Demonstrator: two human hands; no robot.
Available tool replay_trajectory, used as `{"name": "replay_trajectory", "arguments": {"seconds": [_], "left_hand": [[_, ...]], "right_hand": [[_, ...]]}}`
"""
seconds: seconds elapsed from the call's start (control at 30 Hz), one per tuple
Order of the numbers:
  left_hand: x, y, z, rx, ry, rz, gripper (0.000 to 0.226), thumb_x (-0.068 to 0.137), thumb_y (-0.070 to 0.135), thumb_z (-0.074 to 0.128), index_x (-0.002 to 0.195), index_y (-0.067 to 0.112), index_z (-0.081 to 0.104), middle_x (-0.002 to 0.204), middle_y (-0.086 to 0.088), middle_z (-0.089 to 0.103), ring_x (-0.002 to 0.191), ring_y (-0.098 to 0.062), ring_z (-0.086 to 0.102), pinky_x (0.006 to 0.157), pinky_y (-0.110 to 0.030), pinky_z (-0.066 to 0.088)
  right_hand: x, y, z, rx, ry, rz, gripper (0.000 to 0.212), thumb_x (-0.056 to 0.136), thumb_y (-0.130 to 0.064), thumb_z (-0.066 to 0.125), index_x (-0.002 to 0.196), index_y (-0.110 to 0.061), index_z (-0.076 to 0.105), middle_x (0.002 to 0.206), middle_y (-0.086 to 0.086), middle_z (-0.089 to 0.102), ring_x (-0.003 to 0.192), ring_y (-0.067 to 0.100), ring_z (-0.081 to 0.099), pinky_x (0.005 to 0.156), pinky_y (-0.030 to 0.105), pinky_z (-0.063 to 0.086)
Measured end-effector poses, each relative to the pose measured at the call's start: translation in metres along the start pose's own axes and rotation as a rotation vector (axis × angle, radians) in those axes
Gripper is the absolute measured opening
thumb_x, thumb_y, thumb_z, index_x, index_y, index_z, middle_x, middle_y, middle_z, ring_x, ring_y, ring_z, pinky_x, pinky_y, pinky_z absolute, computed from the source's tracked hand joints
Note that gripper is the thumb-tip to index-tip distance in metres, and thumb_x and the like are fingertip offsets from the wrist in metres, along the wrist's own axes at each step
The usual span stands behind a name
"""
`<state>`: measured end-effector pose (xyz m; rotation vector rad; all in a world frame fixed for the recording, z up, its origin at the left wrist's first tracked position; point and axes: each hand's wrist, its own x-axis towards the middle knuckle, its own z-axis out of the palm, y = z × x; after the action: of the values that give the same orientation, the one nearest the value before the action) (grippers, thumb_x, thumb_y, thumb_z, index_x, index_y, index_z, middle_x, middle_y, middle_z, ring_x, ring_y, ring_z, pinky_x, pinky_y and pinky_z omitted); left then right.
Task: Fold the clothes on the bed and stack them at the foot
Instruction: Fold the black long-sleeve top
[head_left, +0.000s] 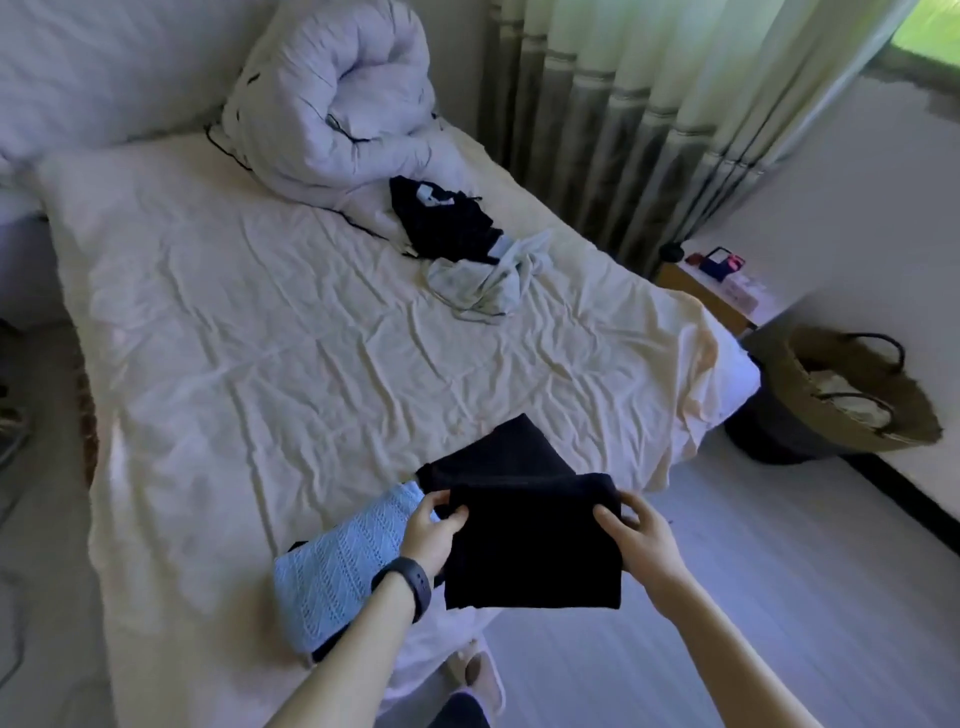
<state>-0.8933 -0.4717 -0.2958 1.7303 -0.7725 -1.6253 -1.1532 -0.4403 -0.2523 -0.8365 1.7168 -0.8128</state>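
Observation:
I hold a folded black garment (532, 551) above the foot corner of the bed (260, 338). My left hand (431, 530) pinches its left upper edge and my right hand (631, 535) pinches its right upper edge. Under and behind it another folded black piece (498, 452) lies on the sheet. A folded light blue knitted garment (343, 566) lies to the left of it, beneath my left wrist. Farther up the bed on the right side sit a crumpled black garment (441, 221) and a crumpled pale garment (483, 283).
A rolled white duvet (337, 104) lies at the head of the bed. A woven basket (841, 400) with cloth inside stands on the floor to the right. A small bedside table (717, 291) with small items is by the curtain (623, 104).

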Motion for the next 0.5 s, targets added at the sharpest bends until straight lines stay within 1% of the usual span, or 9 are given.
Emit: {"name": "replay_trajectory", "arguments": {"seconds": [0.07, 0.13, 0.17, 0.23, 0.27, 0.33, 0.37, 0.43, 0.5], "left_hand": [[0.034, -0.003, 0.007, 0.000, 0.066, -0.052, 0.011, 0.096, 0.018, 0.066, 0.103, 0.024, 0.061, 0.109, -0.014, 0.070, 0.095, -0.030, 0.069, 0.086, -0.042, 0.055], [0.061, -0.008, 0.013, 0.010, 0.121, -0.108, 0.010, 0.098, 0.020, 0.064, 0.102, 0.027, 0.058, 0.108, -0.014, 0.069, 0.096, -0.034, 0.067, 0.085, -0.045, 0.054], [0.074, -0.010, 0.016, 0.010, 0.136, -0.132, 0.011, 0.098, 0.022, 0.063, 0.101, 0.030, 0.056, 0.107, -0.012, 0.068, 0.096, -0.034, 0.067, 0.086, -0.046, 0.054], [0.098, -0.015, 0.021, 0.001, 0.172, -0.184, 0.010, 0.100, 0.025, 0.060, 0.102, 0.032, 0.054, 0.103, -0.005, 0.065, 0.091, -0.026, 0.066, 0.082, -0.046, 0.056], [0.109, -0.017, 0.024, 0.006, 0.195, -0.202, 0.009, 0.100, 0.026, 0.058, 0.106, 0.031, 0.053, 0.101, -0.001, 0.064, 0.088, -0.021, 0.064, 0.075, -0.042, 0.055], [0.129, -0.021, 0.029, 0.042, 0.238, -0.239, 0.014, 0.102, 0.027, 0.055, 0.115, 0.029, 0.051, 0.096, 0.006, 0.060, 0.081, -0.012, 0.060, 0.063, -0.030, 0.046], [0.139, -0.025, 0.032, 0.052, 0.253, -0.261, 0.016, 0.102, 0.027, 0.053, 0.118, 0.029, 0.049, 0.094, 0.008, 0.058, 0.079, -0.011, 0.058, 0.060, -0.028, 0.043], [0.159, -0.031, 0.039, 0.051, 0.272, -0.313, 0.021, 0.104, 0.025, 0.049, 0.124, 0.028, 0.046, 0.096, 0.007, 0.056, 0.080, -0.012, 0.057, 0.058, -0.028, 0.040], [0.177, -0.037, 0.050, 0.034, 0.295, -0.354, 0.028, 0.105, 0.020, 0.046, 0.132, 0.024, 0.045, 0.104, 0.004, 0.057, 0.085, -0.016, 0.057, 0.066, -0.030, 0.042]], "right_hand": [[0.046, -0.005, 0.007, -0.066, -0.067, 0.051, 0.016, 0.102, -0.022, 0.061, 0.111, -0.035, 0.062, 0.105, -0.001, 0.074, 0.086, 0.013, 0.075, 0.071, 0.031, 0.061], [0.085, -0.011, 0.014, -0.137, -0.110, 0.094, 0.015, 0.102, -0.022, 0.060, 0.113, -0.033, 0.061, 0.105, -0.002, 0.074, 0.082, 0.012, 0.075, 0.066, 0.027, 0.059], [0.105, -0.014, 0.018, -0.168, -0.131, 0.107, 0.015, 0.102, -0.024, 0.060, 0.115, -0.033, 0.060, 0.106, -0.002, 0.073, 0.083, 0.013, 0.075, 0.069, 0.029, 0.060], [0.144, -0.015, 0.027, -0.231, -0.180, 0.142, 0.020, 0.102, -0.028, 0.060, 0.121, -0.032, 0.058, 0.109, -0.002, 0.072, 0.091, 0.017, 0.073, 0.079, 0.035, 0.061], [0.162, -0.016, 0.031, -0.261, -0.190, 0.156, 0.022, 0.102, -0.029, 0.060, 0.124, -0.031, 0.057, 0.110, -0.003, 0.071, 0.094, 0.017, 0.071, 0.078, 0.033, 0.060], [0.193, -0.013, 0.039, -0.310, -0.209, 0.177, 0.024, 0.102, -0.030, 0.060, 0.126, -0.030, 0.057, 0.108, -0.006, 0.070, 0.094, 0.015, 0.070, 0.071, 0.026, 0.056], [0.208, -0.010, 0.043, -0.336, -0.224, 0.185, 0.026, 0.102, -0.031, 0.059, 0.127, -0.029, 0.058, 0.109, -0.005, 0.070, 0.095, 0.016, 0.069, 0.073, 0.028, 0.056], [0.237, -0.002, 0.051, -0.374, -0.260, 0.207, 0.031, 0.102, -0.031, 0.059, 0.133, -0.026, 0.057, 0.117, 0.001, 0.069, 0.102, 0.021, 0.068, 0.087, 0.038, 0.057], [0.264, 0.006, 0.058, -0.427, -0.292, 0.221, 0.037, 0.103, -0.031, 0.058, 0.138, -0.024, 0.054, 0.127, 0.006, 0.066, 0.113, 0.026, 0.064, 0.100, 0.047, 0.053]]}}
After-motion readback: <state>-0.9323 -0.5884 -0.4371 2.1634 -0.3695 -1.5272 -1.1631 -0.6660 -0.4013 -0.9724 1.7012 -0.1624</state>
